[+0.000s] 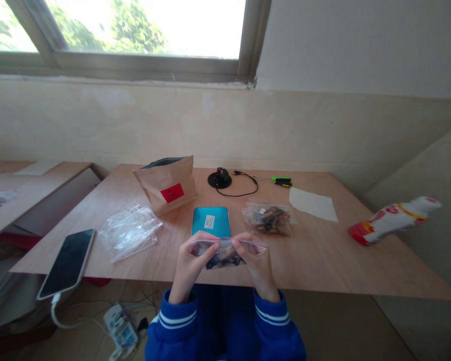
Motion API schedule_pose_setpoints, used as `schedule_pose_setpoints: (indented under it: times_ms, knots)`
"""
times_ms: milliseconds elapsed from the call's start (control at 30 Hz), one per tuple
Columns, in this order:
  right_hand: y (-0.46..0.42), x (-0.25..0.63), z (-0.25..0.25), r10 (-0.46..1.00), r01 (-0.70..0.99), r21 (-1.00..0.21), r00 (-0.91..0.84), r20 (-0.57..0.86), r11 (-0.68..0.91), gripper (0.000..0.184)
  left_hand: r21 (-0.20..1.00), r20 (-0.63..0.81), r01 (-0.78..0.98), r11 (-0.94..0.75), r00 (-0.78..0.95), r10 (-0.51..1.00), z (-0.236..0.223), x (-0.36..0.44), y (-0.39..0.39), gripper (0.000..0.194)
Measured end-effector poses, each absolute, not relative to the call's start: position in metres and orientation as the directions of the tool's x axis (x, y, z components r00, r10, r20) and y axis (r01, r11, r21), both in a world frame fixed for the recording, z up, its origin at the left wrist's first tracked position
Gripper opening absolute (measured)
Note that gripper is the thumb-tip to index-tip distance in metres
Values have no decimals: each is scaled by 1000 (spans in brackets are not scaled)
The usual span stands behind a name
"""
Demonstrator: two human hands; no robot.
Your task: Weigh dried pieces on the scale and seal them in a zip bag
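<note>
A clear zip-lock bag [225,259] with dark and brown dried pieces in it hangs between my two hands at the table's front edge. My left hand [197,254] pinches the left part of its red-lined top edge, thumb on the near side. The right part of that edge is pinched by my right hand [252,254], its thumb close to the other one. Just beyond my hands lies a blue flat device [211,220] with a white label, partly covered by my left fingers. A second filled zip-lock bag [272,219] rests on the table to the right.
A brown paper pouch [150,193] stands open at the back left, with empty clear bags [131,233] before it. A charging phone [67,263] overhangs the front edge. Behind are a cabled black device [220,177] and screwdrivers [281,181]; rightward, paper [313,204] and a bottle [389,220].
</note>
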State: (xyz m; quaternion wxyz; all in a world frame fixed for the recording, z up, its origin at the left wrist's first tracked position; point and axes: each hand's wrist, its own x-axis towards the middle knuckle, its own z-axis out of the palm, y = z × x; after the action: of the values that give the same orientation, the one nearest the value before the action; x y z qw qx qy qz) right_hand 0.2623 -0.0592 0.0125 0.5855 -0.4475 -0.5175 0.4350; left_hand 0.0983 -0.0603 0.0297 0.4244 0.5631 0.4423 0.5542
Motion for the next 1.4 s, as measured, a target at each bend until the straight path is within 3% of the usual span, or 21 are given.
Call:
schedule_pose_setpoints:
  times_ms: [367,933,1067,1133,1233,1300,1400]
  knots:
    - [-57,257,10,972,-144,-961,32,234,236,8,954,299,29,-299,12,954,21,98,-60,12]
    - [-58,248,11,912,-19,-916,109,396,401,10,944,320,112,-310,-92,943,20,104,-61,17]
    - [-57,255,12,932,-11,-936,104,348,351,11,961,265,109,-256,-85,960,19,100,-58,17]
    - [-57,263,16,918,72,-934,167,358,351,25,962,256,123,-244,-89,963,19,96,-57,17]
    - [-61,272,27,817,385,-818,223,533,428,32,956,262,156,-249,-73,962,16,93,-56,18]
    - [-65,273,35,766,578,-671,117,632,465,27,951,270,170,-259,-41,962,14,93,-56,18]
    - [-68,269,40,750,681,-533,-37,660,503,17,945,279,178,-275,4,960,13,95,-57,17]
